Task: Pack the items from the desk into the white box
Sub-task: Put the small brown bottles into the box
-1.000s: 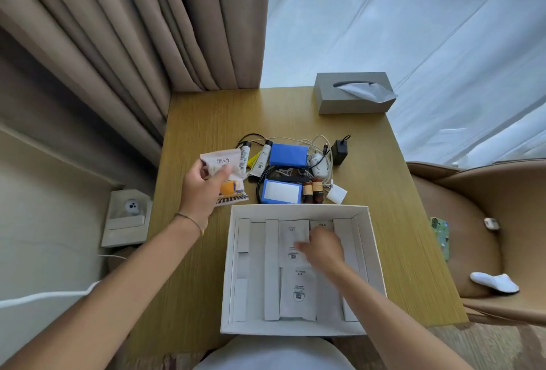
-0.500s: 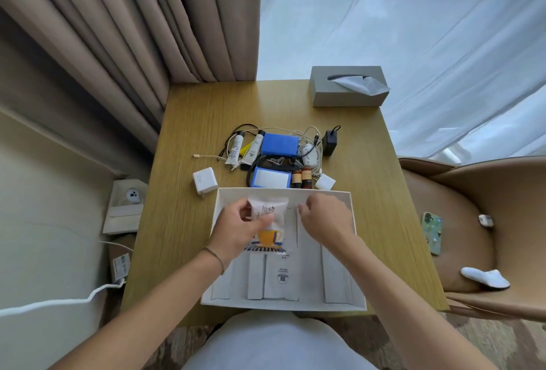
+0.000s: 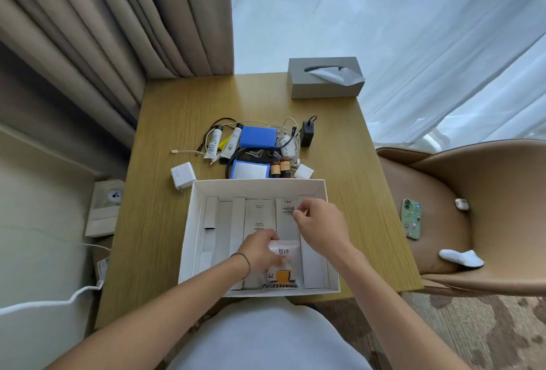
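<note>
White card makes up the box (image 3: 320, 192), a shallow open tray with thin walls, standing at the near edge of the wooden desk (image 3: 165, 221) and lined with upright card dividers that split its floor into long lanes running near to far. The left hand (image 3: 260, 251) holds a glossy sachet (image 3: 282, 269), printed with an orange cup, by its upper left corner; the packet lies in the near middle of the box, its long axis along the lanes, so it seems to be going down flat on the inserts. The right hand (image 3: 320, 224) hovers over the right lanes just beyond the sachet, fingers curled and thumb pinched to forefinger; whether it grips anything I cannot tell. What the next move likely turns on is the heap waiting just beyond the far wall of the box: a matt blue pack (image 3: 257, 137), a smaller blue case with a white face (image 3: 250, 170), two slim white tubes (image 3: 221, 143), two small brown bottles (image 3: 280, 168), a black plug (image 3: 307, 134) and tangled white and black cables (image 3: 283, 125). A smooth white charger block (image 3: 183, 175) sits apart, just off the far left corner of the box. The right hand looks nearer to the bottles and the heap; the charger falls to the left hand once the sachet is let go. Cables will probably drag neighbours along when lifted.
</note>
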Available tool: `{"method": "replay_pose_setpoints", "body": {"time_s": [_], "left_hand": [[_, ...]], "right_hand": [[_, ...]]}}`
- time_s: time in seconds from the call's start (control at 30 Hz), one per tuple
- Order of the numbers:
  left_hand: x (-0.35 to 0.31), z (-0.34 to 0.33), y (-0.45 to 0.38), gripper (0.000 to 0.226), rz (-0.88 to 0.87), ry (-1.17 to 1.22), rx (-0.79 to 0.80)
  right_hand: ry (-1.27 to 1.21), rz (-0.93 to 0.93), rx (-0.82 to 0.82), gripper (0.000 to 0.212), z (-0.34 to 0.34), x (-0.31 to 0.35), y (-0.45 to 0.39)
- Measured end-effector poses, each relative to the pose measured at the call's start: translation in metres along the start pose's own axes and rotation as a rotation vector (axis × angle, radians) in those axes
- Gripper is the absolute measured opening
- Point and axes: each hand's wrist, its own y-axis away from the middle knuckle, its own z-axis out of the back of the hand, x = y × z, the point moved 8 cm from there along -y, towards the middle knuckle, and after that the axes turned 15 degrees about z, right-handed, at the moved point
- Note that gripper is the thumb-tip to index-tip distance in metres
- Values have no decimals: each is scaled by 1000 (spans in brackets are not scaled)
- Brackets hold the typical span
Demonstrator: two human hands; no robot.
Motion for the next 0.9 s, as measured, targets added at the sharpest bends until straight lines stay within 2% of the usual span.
{"method": "replay_pose_setpoints", "body": {"time_s": [0.2,0.4,0.5,0.63,0.77,0.9], "left_hand": [[-3,3,2,35,-53,-273,-277],[-15,9,5,43,-154,-417,-395],[-22,27,17,40,-222,-355,-459],[-36,64,43,22,-304,-203,-465],[-53,109,58,10,-348,-66,-340],[-63,157,58,8,-345,2,-348]], "right_hand": [[-51,3,-35,20,7,0,1],[-55,38,-58,19,18,8,-9],[-57,72,-94,15,32,16,-28],[3,109,-112,18,43,22,-72],[112,97,36,16,29,19,-124],[230,74,201,11,1,8,-163]]}}
